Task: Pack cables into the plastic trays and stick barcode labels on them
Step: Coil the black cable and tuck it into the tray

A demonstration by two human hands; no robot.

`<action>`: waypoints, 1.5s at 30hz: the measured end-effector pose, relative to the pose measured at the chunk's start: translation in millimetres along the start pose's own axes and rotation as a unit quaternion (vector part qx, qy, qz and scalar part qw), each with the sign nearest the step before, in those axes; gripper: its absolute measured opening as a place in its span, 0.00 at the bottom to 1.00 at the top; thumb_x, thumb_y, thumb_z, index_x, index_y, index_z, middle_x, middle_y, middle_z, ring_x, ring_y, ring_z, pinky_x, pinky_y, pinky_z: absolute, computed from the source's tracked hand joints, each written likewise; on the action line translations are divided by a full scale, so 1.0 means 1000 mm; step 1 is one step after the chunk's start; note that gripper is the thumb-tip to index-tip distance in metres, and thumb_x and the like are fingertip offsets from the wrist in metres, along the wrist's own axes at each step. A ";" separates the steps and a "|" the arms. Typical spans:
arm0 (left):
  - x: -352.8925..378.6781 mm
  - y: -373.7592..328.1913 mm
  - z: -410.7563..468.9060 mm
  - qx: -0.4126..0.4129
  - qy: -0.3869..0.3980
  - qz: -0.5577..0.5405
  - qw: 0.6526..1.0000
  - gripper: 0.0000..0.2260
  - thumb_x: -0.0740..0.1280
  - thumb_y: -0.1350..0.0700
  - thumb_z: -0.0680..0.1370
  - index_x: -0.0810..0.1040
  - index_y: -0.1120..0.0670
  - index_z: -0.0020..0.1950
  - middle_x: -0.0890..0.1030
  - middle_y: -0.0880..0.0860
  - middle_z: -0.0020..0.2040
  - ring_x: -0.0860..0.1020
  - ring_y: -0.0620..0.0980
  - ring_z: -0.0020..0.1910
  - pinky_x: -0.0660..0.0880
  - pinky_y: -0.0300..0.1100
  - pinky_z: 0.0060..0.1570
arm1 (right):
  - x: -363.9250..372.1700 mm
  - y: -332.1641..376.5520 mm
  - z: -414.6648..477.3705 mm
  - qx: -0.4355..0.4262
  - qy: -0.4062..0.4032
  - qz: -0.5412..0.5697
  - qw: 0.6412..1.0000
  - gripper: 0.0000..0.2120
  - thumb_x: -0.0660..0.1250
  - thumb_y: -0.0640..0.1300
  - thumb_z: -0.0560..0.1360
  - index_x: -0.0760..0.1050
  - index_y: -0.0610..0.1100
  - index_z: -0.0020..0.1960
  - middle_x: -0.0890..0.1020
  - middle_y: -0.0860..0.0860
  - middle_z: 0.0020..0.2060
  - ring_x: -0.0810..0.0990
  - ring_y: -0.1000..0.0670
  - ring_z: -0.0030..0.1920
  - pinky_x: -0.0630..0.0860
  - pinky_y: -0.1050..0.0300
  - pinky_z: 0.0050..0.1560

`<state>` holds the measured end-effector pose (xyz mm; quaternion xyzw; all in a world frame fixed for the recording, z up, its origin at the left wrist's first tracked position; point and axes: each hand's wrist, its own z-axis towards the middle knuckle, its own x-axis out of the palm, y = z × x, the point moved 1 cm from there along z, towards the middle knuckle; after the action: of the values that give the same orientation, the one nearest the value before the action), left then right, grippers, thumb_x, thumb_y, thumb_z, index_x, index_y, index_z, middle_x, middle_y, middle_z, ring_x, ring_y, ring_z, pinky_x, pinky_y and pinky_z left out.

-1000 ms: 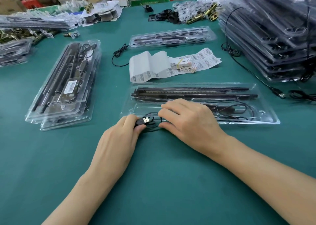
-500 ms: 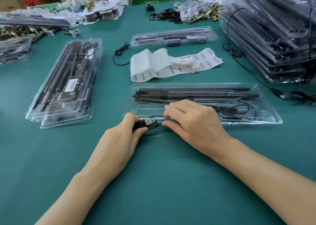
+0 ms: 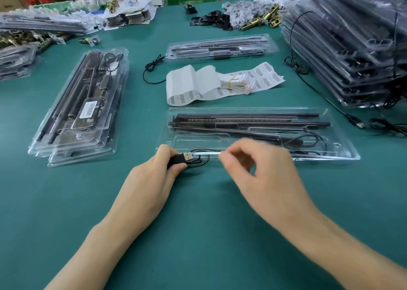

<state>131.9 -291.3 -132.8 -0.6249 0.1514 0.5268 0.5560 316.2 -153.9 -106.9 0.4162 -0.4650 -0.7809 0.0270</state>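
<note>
Now, through the head camera, your left hand (image 3: 154,179) sits at the near left corner of the open plastic tray (image 3: 343,156). Its grip is closed round the black USB plug (image 3: 184,158), thumb below and fingers above, with the metal tip pointing right. The thin black cable (image 3: 195,162) loops out from the plug just beside your thumb, over the tray's near rim.

Your right hand (image 3: 264,173) is just to the right and blurred. Its fingers are curled, and the thumb and forefinger are drawn close together at the tray's near edge. Whether that grip has the cable in it cannot be told.

Inside the tray, long black rods (image 3: 242,122) lie lengthwise along the far side, and more cable coils at the right end. Beyond the tray, a strip of barcode labels (image 3: 259,78) lies folded on the green table (image 3: 198,234), and further back lies a closed tray (image 3: 220,47).

To your left is a short stack of packed trays (image 3: 77,118), the top one bearing a label. To your right is a tall pile of trays (image 3: 352,47), and a loose cable (image 3: 359,124) trails from it onto the table.
</note>
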 end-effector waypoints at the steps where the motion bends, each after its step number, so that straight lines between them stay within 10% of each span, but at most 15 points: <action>1: 0.000 -0.001 -0.001 -0.007 -0.002 -0.010 1.000 0.13 0.51 0.34 0.77 0.63 0.41 0.49 0.77 0.34 0.47 0.75 0.40 0.45 0.70 0.35 0.37 | 0.005 0.005 -0.010 0.117 0.078 0.080 0.987 0.13 0.64 0.63 0.77 0.80 0.54 0.48 0.84 0.56 0.36 0.83 0.53 0.35 0.80 0.55 0.38; 3: 0.002 -0.006 -0.004 -0.020 -0.008 -0.039 0.999 0.14 0.52 0.33 0.76 0.64 0.42 0.48 0.79 0.39 0.42 0.76 0.43 0.43 0.71 0.34 0.37 | 0.017 0.019 -0.023 0.284 0.193 0.263 0.901 0.12 0.65 0.59 0.80 0.78 0.53 0.58 0.86 0.51 0.40 0.85 0.46 0.31 0.80 0.52 0.30; 7: 0.008 -0.023 -0.012 -0.043 0.005 -0.082 0.996 0.10 0.55 0.37 0.79 0.65 0.42 0.47 0.81 0.40 0.40 0.78 0.42 0.40 0.72 0.35 0.36 | 0.029 0.038 -0.019 0.330 0.161 0.429 0.825 0.15 0.65 0.54 0.83 0.79 0.43 0.56 0.86 0.44 0.46 0.86 0.45 0.33 0.80 0.55 0.28; 14: 0.010 -0.039 -0.022 -0.051 0.034 -0.102 0.993 0.14 0.47 0.34 0.78 0.65 0.41 0.49 0.79 0.34 0.44 0.78 0.40 0.42 0.71 0.38 0.35 | 0.048 0.046 -0.019 0.358 0.046 0.404 0.841 0.17 0.69 0.54 0.80 0.75 0.42 0.41 0.69 0.53 0.25 0.67 0.52 0.21 0.62 0.64 0.21; 29: -0.005 -0.050 -0.022 0.037 0.083 -0.058 0.994 0.09 0.56 0.43 0.80 0.74 0.41 0.53 0.81 0.37 0.42 0.79 0.41 0.42 0.75 0.39 0.41 | 0.042 0.037 -0.018 0.392 0.065 0.461 0.793 0.10 0.63 0.47 0.84 0.71 0.41 0.48 0.69 0.52 0.28 0.66 0.54 0.22 0.61 0.63 0.22; 34: -0.039 -0.041 -0.004 0.082 0.261 -0.045 0.961 0.15 0.56 0.37 0.80 0.76 0.30 0.63 0.81 0.39 0.37 0.74 0.43 0.31 0.74 0.36 0.36 | 0.039 0.034 -0.015 0.401 0.068 0.451 0.795 0.08 0.63 0.46 0.83 0.70 0.42 0.49 0.67 0.55 0.25 0.64 0.55 0.20 0.59 0.64 0.21; 37: -0.058 -0.035 0.009 0.028 0.281 -0.134 0.950 0.15 0.61 0.35 0.77 0.83 0.36 0.55 0.86 0.40 0.46 0.85 0.43 0.42 0.81 0.45 0.44 | 0.035 0.031 -0.015 0.412 0.076 0.436 0.797 0.07 0.63 0.46 0.83 0.73 0.42 0.51 0.67 0.54 0.27 0.65 0.55 0.20 0.61 0.64 0.21; 41: -0.051 -0.030 0.054 0.090 0.083 -0.093 0.988 0.07 0.65 0.44 0.83 0.83 0.42 0.53 0.86 0.40 0.47 0.83 0.37 0.46 0.77 0.31 0.43 | 0.030 0.027 -0.014 0.413 0.092 0.422 0.802 0.06 0.64 0.47 0.84 0.72 0.44 0.54 0.65 0.53 0.28 0.64 0.55 0.21 0.61 0.64 0.21; 45: -0.002 -0.045 0.088 0.170 0.118 0.001 0.978 0.18 0.67 0.47 0.81 0.77 0.49 0.71 0.74 0.49 0.73 0.69 0.45 0.73 0.62 0.38 0.73 | 0.023 0.022 -0.014 0.407 0.126 0.394 0.815 0.09 0.63 0.48 0.84 0.76 0.42 0.53 0.65 0.55 0.25 0.65 0.55 0.22 0.63 0.64 0.22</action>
<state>123.0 -201.8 -91.5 -0.5785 0.3042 0.4167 0.6318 303.5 -186.0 -108.1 0.2650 -0.8569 -0.3843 0.2188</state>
